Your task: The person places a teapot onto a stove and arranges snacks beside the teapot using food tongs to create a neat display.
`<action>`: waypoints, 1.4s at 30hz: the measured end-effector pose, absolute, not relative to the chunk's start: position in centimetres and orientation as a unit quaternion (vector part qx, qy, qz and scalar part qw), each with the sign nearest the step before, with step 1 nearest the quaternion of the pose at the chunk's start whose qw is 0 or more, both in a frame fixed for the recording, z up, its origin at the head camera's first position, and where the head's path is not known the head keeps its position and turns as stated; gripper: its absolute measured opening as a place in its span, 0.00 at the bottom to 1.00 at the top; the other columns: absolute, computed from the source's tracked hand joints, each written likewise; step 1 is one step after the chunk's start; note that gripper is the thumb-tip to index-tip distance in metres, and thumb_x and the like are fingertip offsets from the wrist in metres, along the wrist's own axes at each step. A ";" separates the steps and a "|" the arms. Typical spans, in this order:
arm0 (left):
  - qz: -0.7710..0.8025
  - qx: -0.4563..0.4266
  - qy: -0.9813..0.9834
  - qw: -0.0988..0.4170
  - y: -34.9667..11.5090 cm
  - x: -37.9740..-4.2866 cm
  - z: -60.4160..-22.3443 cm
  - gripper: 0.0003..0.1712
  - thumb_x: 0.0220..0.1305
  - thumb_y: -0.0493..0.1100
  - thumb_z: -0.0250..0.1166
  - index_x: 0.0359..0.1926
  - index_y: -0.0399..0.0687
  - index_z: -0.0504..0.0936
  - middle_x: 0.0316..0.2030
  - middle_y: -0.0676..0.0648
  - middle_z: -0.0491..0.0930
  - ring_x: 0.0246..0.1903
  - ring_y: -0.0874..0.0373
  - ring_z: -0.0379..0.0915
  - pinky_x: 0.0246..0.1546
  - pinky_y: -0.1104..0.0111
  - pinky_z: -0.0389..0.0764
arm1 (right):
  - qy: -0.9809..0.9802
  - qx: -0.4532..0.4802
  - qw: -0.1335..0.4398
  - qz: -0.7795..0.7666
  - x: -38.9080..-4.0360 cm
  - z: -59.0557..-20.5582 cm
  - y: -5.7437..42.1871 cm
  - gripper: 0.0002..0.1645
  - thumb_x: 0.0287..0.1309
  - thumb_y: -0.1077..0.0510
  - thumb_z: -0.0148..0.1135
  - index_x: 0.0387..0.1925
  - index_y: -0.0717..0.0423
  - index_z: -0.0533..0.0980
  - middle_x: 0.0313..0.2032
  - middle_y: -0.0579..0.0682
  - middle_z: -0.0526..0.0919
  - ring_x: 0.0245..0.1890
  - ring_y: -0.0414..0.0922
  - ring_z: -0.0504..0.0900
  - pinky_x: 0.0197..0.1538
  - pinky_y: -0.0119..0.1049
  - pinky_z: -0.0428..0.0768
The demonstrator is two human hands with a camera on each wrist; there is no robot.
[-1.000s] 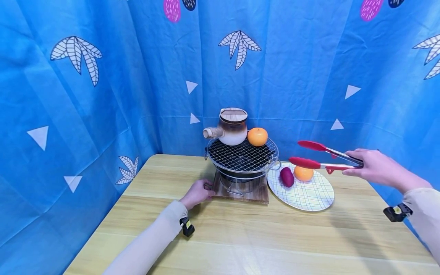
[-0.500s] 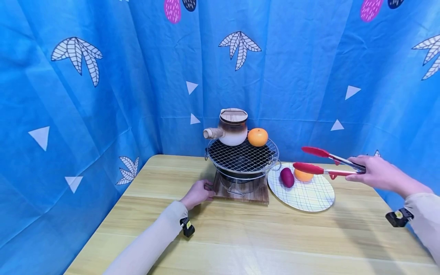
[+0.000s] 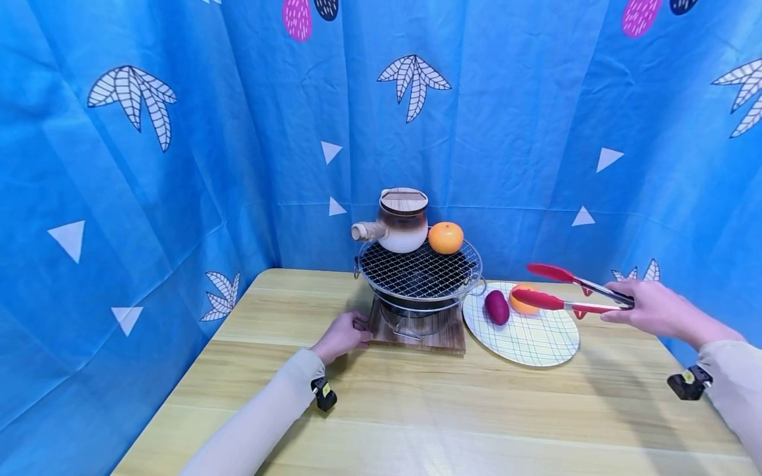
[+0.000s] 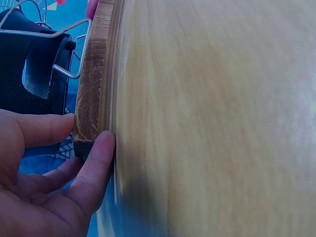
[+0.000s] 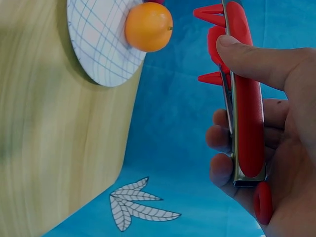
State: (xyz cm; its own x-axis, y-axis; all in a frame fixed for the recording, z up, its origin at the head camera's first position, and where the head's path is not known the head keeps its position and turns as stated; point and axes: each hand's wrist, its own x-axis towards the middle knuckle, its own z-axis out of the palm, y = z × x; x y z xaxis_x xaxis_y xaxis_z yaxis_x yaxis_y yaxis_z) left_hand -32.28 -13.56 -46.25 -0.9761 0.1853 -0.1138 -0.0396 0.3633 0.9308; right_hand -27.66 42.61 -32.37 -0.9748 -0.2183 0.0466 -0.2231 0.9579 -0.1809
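While the right hand (image 3: 655, 307) held a pair of metal tongs with red heads and red handle panels (image 3: 538, 300), its fingers were curled round the shaft and its thumb lay against a handle panel. That grip was closed on the tongs near their rear end, and the two red heads stood apart over the plate. In the head view the lower head overlapped a round, glossy orange fruit (image 5: 149, 27); I could not tell whether they touched.

The orange fruit sat on a white oval plate with a checked pattern (image 3: 538, 344), just beside a dark purple, egg-shaped item (image 3: 497, 308), on the pale wooden counter (image 3: 387, 403). Judging by its look, the orange fruit was light to middling in weight, smooth and rather slippery, and firm enough for a moderate squeeze. Its widest part, with one red head on each side, seemed the surest place to take hold; pinched high, it could have rolled. The tongs looked light and springy, best squeezed midway along the handles.

The left hand (image 3: 342, 336) gripped the front left corner of a square brown wooden board (image 3: 443, 340). A black round grill with a wire mesh (image 3: 417, 274) stood on it, likely heavy enough to need only light steadying.
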 end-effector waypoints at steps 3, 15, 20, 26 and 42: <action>0.563 0.043 0.819 0.101 -13.6 -32.3 -46.2 0.24 0.61 0.30 0.67 0.58 0.30 0.73 0.41 0.36 0.82 0.33 0.49 0.85 0.40 0.61 0.90 | -0.989 0.113 0.012 0.095 -27.7 -32.7 42.9 0.55 0.51 0.35 0.73 0.64 0.75 0.68 0.60 0.81 0.69 0.45 0.64 0.78 0.39 0.56 0.84; 0.559 0.046 0.822 0.103 -13.7 -32.1 -46.0 0.24 0.61 0.31 0.67 0.58 0.29 0.72 0.40 0.36 0.82 0.33 0.49 0.86 0.41 0.61 0.90 | -0.989 0.110 0.003 0.096 -28.2 -34.2 43.6 0.56 0.51 0.34 0.72 0.64 0.75 0.69 0.58 0.81 0.72 0.41 0.59 0.79 0.34 0.48 0.83; 0.558 0.048 0.822 0.103 -13.7 -32.0 -46.0 0.25 0.61 0.30 0.67 0.58 0.29 0.72 0.40 0.37 0.82 0.32 0.50 0.85 0.40 0.62 0.90 | -0.990 0.110 0.002 0.092 -28.4 -34.7 43.8 0.56 0.51 0.34 0.72 0.64 0.75 0.69 0.58 0.81 0.72 0.47 0.70 0.78 0.41 0.61 0.84; 0.561 0.048 0.820 0.104 -13.7 -32.1 -46.0 0.25 0.61 0.31 0.67 0.58 0.29 0.72 0.41 0.36 0.82 0.32 0.50 0.86 0.40 0.62 0.90 | -0.991 0.101 0.001 0.091 -28.4 -35.0 43.9 0.56 0.50 0.34 0.73 0.63 0.75 0.70 0.57 0.80 0.73 0.50 0.72 0.77 0.43 0.66 0.82; 0.564 0.044 0.818 0.106 -13.7 -32.2 -46.0 0.25 0.61 0.31 0.67 0.58 0.29 0.72 0.41 0.36 0.82 0.32 0.50 0.85 0.40 0.63 0.90 | -0.990 0.104 0.009 0.091 -29.0 -35.8 43.9 0.54 0.50 0.36 0.73 0.60 0.78 0.71 0.45 0.70 0.83 0.32 0.49 0.74 0.29 0.34 0.68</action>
